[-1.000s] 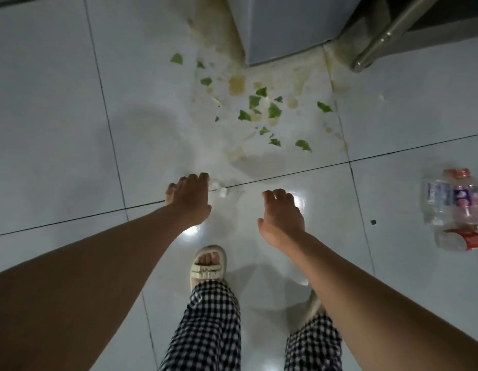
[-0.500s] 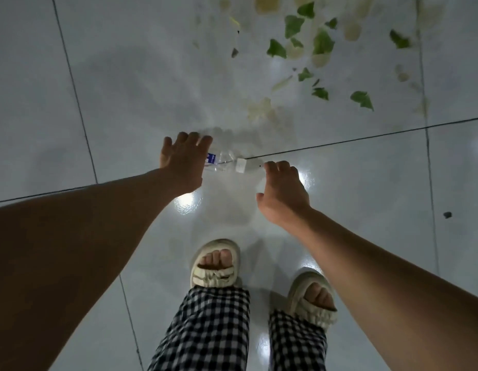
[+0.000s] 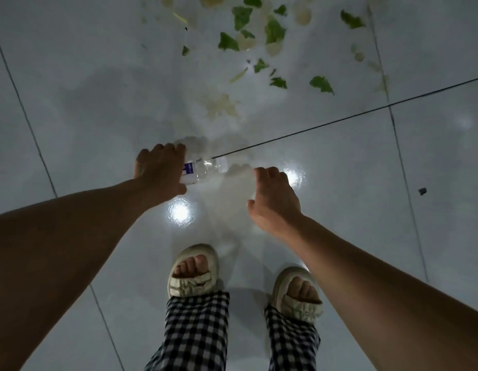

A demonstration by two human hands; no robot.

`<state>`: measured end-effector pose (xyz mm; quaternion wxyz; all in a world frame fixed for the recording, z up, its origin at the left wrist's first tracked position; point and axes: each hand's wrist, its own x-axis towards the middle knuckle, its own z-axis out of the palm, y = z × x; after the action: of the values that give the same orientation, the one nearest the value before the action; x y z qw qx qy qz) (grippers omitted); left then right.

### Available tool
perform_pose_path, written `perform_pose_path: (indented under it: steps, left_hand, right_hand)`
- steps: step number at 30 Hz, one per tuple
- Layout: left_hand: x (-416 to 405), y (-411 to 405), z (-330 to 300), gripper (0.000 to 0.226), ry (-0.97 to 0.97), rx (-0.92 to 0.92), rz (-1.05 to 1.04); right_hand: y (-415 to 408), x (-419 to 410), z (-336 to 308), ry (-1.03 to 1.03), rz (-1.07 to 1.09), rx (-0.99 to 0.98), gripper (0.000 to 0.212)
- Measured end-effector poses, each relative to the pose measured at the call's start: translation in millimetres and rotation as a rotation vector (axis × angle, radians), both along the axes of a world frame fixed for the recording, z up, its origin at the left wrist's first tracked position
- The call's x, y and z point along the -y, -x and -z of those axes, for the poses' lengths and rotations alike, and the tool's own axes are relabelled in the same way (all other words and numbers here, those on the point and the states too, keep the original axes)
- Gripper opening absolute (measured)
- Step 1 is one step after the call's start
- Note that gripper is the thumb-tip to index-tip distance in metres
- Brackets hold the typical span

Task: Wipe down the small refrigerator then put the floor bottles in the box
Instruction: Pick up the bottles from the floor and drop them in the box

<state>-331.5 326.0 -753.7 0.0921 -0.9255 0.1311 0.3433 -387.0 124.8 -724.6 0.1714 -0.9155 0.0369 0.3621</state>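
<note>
A clear plastic bottle [image 3: 204, 170] with a blue-and-white label lies on its side on the white tiled floor, neck pointing right. My left hand [image 3: 160, 172] is wrapped over the bottle's base end, fingers curled around it. My right hand [image 3: 272, 196] hovers just right of the bottle's neck, fingers bent and apart, holding nothing. The refrigerator and the box are out of view.
Green leaf scraps [image 3: 272, 30] and yellowish stains [image 3: 221, 105] litter the floor ahead. My two sandalled feet [image 3: 192, 271] stand below the hands. A small dark speck [image 3: 421, 191] lies on the right tile.
The view tilted further down and nearer the floor; refrigerator and right-side bottles left the frame. My left hand has closed onto the clear bottle and my right hand has come closer to its neck.
</note>
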Motion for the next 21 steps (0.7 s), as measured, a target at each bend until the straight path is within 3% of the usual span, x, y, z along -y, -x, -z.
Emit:
perform_pose_path:
  steps: [13,21]
  left_hand:
    - [193.0,-15.4,-188.1,0.063,0.172,0.096,0.092]
    - [340.8,11.4,-257.8,0.064,0.250,0.051,0.136]
  right_hand:
    - [48.6,153.2,-183.6,0.031,0.381,0.068,0.053]
    - [89.8,296.6,-249.0,0.107,0.621,0.093,0.060]
